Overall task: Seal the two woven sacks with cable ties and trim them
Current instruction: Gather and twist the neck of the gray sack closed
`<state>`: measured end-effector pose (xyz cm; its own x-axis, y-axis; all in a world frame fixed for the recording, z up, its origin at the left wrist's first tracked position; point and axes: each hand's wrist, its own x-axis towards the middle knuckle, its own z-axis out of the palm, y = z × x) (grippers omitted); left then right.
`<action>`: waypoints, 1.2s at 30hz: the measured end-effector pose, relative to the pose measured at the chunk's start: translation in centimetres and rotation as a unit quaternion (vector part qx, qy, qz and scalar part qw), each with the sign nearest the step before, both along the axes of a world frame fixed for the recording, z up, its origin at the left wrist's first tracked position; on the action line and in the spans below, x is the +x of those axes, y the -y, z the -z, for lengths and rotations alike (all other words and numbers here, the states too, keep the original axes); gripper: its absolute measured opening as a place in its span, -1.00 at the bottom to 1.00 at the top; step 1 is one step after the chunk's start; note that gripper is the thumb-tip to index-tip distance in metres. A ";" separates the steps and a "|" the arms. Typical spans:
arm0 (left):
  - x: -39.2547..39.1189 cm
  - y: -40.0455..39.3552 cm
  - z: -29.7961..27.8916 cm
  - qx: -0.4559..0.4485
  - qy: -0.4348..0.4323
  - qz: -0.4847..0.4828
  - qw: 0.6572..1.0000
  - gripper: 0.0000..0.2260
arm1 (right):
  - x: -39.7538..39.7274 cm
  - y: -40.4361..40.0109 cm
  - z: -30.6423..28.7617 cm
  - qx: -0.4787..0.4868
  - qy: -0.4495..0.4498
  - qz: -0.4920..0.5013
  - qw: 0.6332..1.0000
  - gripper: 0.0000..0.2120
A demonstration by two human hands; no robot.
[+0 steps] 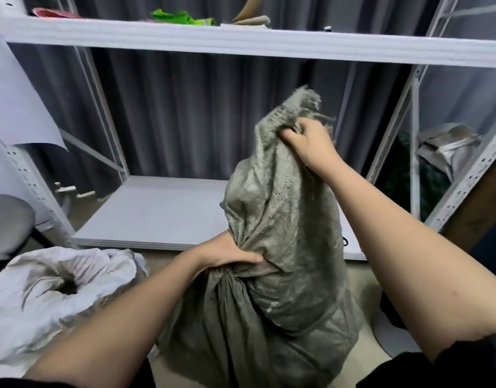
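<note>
Fingers of my right hand [305, 144] pinch the grey sack [280, 233] top; left hand [227, 252] squeezes its neck. Two sacks: white sack [59, 284] beside, shelf [157, 214] behind.

The fingers of the left hand [230, 254] are sunk into the gathered neck of the grey sack [269, 275], so only the back of the hand and the thumb show. The right hand [308, 142] is clenched on the sack's frayed top, its fingertips curled out of sight in the cloth. Whether a cable tie sits under either grip cannot be told. Left of the left hand, the white sack [59, 284] runs off the frame's edge. Both elbows are cut off at the bottom. What fills either sack is hidden.
</note>
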<state>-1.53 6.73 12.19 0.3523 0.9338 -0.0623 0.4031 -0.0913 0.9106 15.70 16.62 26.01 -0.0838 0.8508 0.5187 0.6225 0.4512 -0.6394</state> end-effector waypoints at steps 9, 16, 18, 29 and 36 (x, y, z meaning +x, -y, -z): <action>-0.8 -0.6 0.9 -0.174 0.321 -0.198 0.909 -0.65 | 2.8 0.2 1.7 -0.378 -0.240 -0.315 0.837 -0.52; -1.0 -0.5 0.4 -0.197 0.419 -0.211 0.861 -0.67 | 4.1 2.2 8.9 -0.503 -0.003 -0.250 0.827 -0.54; -1.3 -0.4 0.2 -0.185 0.421 -0.218 0.861 -0.68 | 4.4 2.2 8.9 -0.474 0.003 -0.208 0.856 -0.64; -0.7 0.2 -0.9 -0.075 0.059 -0.067 0.993 -0.63 | 1.6 0.5 -1.2 -0.117 -0.040 -0.108 0.986 -0.80; 1.5 -0.5 -1.0 -0.070 0.067 -0.074 0.992 -0.58 | -3.5 2.5 -3.7 -0.068 -0.096 -0.213 0.970 -0.77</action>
<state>0.00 7.18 13.14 0.2249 0.9615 -0.1579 0.2769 0.0923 0.9565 12.20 14.14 29.67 -0.3557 0.8221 0.4445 0.2627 0.5444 -0.7967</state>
